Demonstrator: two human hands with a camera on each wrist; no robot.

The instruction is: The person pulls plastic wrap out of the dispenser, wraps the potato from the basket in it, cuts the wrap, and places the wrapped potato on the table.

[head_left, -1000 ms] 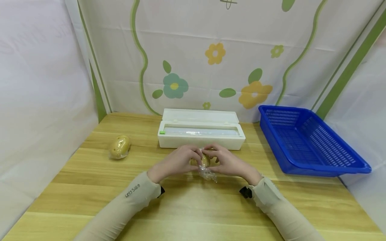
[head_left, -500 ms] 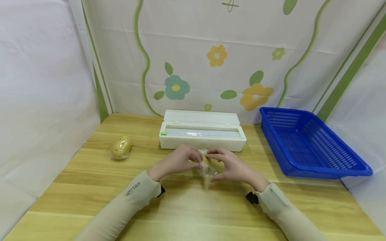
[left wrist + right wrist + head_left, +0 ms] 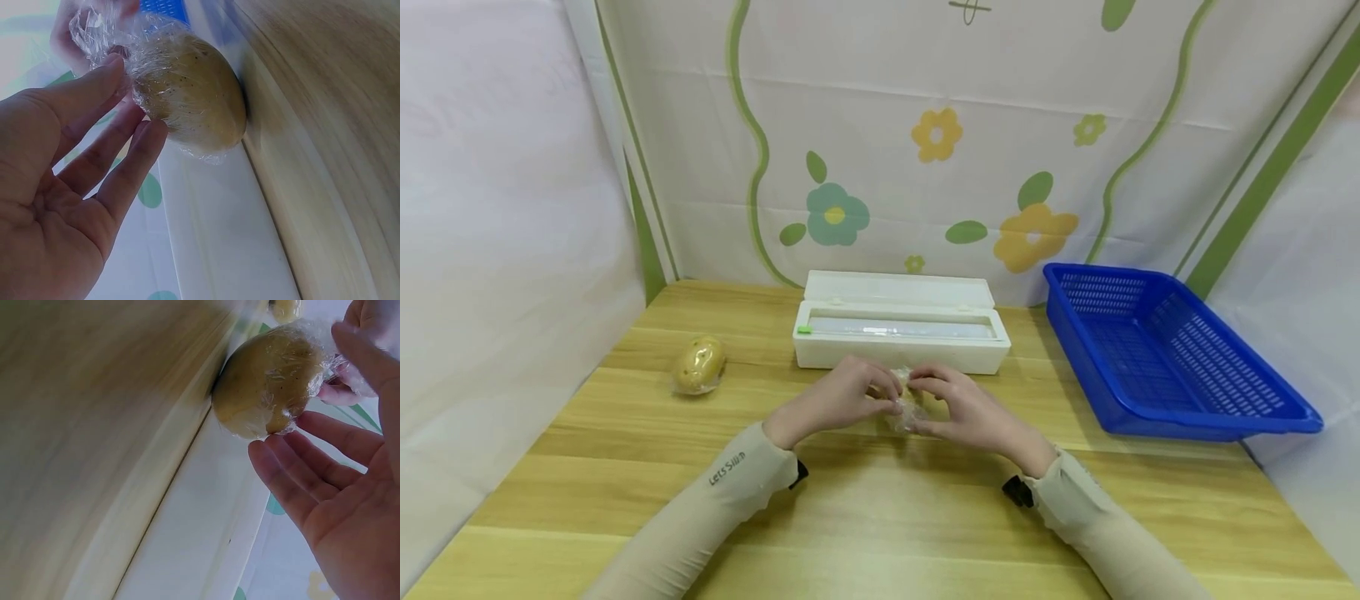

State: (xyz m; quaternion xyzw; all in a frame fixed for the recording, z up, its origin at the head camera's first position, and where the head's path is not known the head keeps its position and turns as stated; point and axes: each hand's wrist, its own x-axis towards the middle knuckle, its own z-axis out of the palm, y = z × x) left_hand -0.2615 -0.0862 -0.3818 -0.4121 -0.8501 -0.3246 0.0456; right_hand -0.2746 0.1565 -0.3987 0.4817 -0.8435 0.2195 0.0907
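A potato [image 3: 200, 94] in clear plastic wrap [image 3: 312, 347] rests on the table in front of the white box, mostly hidden by both hands in the head view. My left hand [image 3: 842, 396] pinches the gathered wrap between thumb and fingers at the potato's near side. My right hand [image 3: 970, 408] is at the other side. In the right wrist view its fingers are nearly straight with tips against the potato's wrapped side, and its thumb touches the loose wrap. A second wrapped potato [image 3: 698, 365] lies at the left of the table.
Behind the hands stands a long white box [image 3: 902, 354] with its lid raised, a roll of film [image 3: 902, 328] inside and a green slider at its left end. A blue plastic basket [image 3: 1180, 417] sits at the right. A flowered cloth [image 3: 880, 108] hangs behind the table [image 3: 865, 525].
My right hand drew back to the right with its thumb low, then returned toward the potato. The loose wrap at the near side now lies closer in. My left hand has hardly moved.
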